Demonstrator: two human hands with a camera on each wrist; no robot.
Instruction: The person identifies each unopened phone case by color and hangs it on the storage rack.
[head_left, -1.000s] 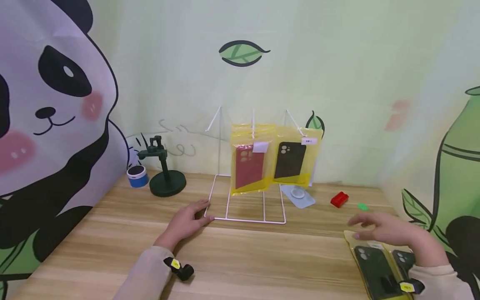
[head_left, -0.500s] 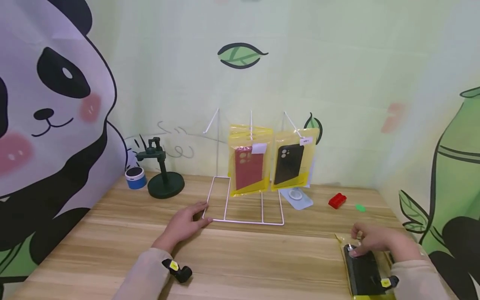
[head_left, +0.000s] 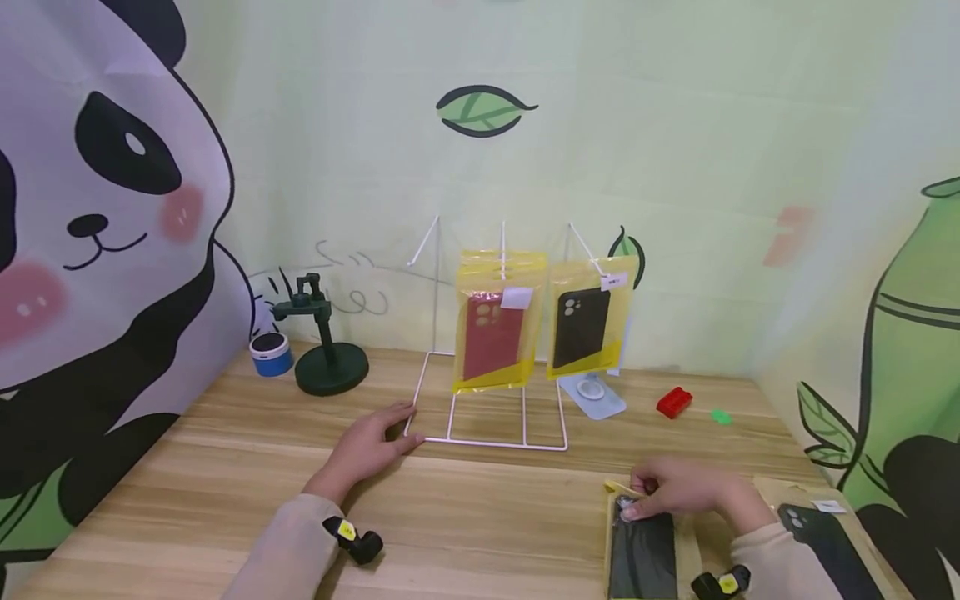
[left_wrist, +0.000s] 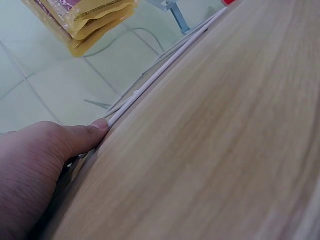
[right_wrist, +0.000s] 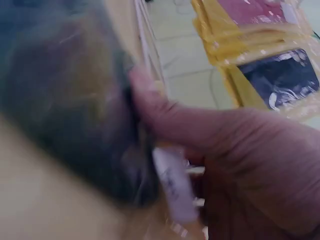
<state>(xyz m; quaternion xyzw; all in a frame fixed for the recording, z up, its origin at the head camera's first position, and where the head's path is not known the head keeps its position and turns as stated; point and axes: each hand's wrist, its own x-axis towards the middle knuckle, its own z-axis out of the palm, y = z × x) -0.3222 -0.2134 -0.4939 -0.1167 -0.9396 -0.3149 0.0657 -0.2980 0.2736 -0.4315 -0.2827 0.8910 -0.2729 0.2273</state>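
Observation:
My left hand (head_left: 365, 448) holds the front left corner of a white wire display rack (head_left: 491, 443), its thumb on the front bar. In the left wrist view the thumb (left_wrist: 82, 139) lies along the white bar (left_wrist: 165, 67). My right hand (head_left: 686, 492) pinches the top of a yellow bag with a black phone case (head_left: 643, 554), thumb over its camera end. The right wrist view shows this bag blurred, with a white label (right_wrist: 175, 185). Bagged red phone cases (head_left: 493, 333) hang on the middle hook, and a bagged black one (head_left: 581, 329) on the right hook. The left hook (head_left: 423, 242) is bare.
Another bagged dark phone case (head_left: 821, 537) lies on the table beside my right sleeve. Behind the rack lies a pale blue card with a ring (head_left: 592, 390). A red block (head_left: 675, 402) and a green piece (head_left: 721, 417) sit farther right. A dark green stand (head_left: 330, 358) and blue tub (head_left: 272, 354) stand left.
My right hand has come down onto the bagged black phone case, pinched it and drawn it leftward, uncovering the other bag. My left hand stays on the rack's corner.

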